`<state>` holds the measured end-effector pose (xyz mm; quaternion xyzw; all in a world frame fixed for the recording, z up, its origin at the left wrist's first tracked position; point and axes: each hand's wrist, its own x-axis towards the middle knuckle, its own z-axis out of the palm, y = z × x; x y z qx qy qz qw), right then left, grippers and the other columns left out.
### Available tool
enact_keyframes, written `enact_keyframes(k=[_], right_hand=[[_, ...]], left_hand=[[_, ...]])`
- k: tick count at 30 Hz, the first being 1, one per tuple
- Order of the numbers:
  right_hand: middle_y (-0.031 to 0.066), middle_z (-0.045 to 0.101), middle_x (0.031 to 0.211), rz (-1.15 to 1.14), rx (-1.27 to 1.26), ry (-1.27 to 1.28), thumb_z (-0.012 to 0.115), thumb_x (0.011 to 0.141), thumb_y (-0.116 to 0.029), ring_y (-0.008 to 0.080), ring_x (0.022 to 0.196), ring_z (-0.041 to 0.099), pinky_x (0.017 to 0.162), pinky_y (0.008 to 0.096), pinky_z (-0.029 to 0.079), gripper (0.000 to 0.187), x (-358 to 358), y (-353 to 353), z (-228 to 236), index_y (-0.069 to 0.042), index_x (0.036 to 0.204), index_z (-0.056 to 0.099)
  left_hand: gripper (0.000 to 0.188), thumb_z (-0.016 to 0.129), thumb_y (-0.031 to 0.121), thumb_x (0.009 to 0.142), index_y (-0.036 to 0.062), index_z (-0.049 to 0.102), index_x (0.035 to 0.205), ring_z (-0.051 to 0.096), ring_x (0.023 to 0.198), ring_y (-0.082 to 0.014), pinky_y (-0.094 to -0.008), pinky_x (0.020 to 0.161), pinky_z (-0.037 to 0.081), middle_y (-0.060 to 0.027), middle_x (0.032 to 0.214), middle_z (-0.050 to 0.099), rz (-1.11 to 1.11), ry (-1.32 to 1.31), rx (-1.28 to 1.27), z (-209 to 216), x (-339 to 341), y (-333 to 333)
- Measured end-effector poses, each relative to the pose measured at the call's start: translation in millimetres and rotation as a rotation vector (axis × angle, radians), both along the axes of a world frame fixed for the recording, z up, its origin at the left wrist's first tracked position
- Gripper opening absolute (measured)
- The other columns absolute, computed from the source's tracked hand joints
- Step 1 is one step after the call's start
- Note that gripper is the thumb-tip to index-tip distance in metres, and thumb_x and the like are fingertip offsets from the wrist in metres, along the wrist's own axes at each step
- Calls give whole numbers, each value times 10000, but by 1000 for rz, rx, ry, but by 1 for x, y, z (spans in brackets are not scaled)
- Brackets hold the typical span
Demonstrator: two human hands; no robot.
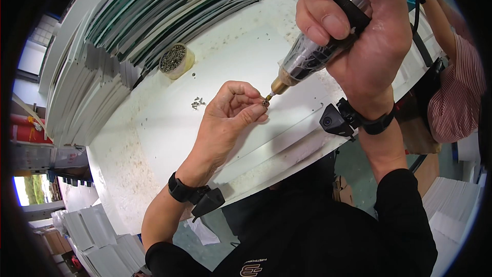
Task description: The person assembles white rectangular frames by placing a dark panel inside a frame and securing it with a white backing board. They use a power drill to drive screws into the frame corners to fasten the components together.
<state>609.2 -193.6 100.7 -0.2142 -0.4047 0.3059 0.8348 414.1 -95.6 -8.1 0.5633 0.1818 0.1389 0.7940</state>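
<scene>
My right hand [366,36] is wrapped round an electric screwdriver [307,59], which slants down to the left with its brass-coloured nose low. The bit at its tip meets a small metal screw [265,103]. My left hand [230,113] pinches that screw between thumb and forefinger, just above the white worktop [169,149]. Left of this hand lies a little heap of loose screws [197,103]. Farther back stands a round tub [187,66], its cream wall showing, filled with many more screws.
Long panels [169,10] with green and grey edges are stacked along the back left. White panels [92,92] lean at the left. A person in a striped top [453,97] is at the right. More white sheets [453,205] are piled at lower right.
</scene>
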Motion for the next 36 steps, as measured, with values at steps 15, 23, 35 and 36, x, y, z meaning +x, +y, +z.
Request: enact_keyframes(k=[15,23,35,36], right_hand=[[31,632,843,-8,46,-138,546,1054,-342,67,441,494,405,231,428,304,-6,2,13,-51,971,559],[3,590,752,-178,-119,-309,639,1029,-365,68,527,534,474,233,436,341,20,48,28,-56,886,630],[-49,588,687,-301,-191,-441,660,1022,-333,29,537,529,456,218,432,300,55,108,-11,-115,821,618],[-51,584,680,-296,-216,-453,662,1022,-334,28,533,524,453,219,427,302,56,107,-12,-115,818,616]], left_hand=[[177,677,58,999,63,584,1150,677,987,-125,-284,890,569,-59,1060,698,-31,5,-9,9,-3,1],[172,659,43,993,20,585,1146,687,1017,-138,-276,894,535,-84,1062,729,39,84,707,34,59,51],[226,590,13,962,28,594,1188,721,1026,-219,-327,942,524,-122,1106,765,30,173,875,-6,110,93],[234,584,10,963,28,590,1196,723,1040,-225,-327,946,523,-129,1112,764,30,174,886,-6,110,92]])
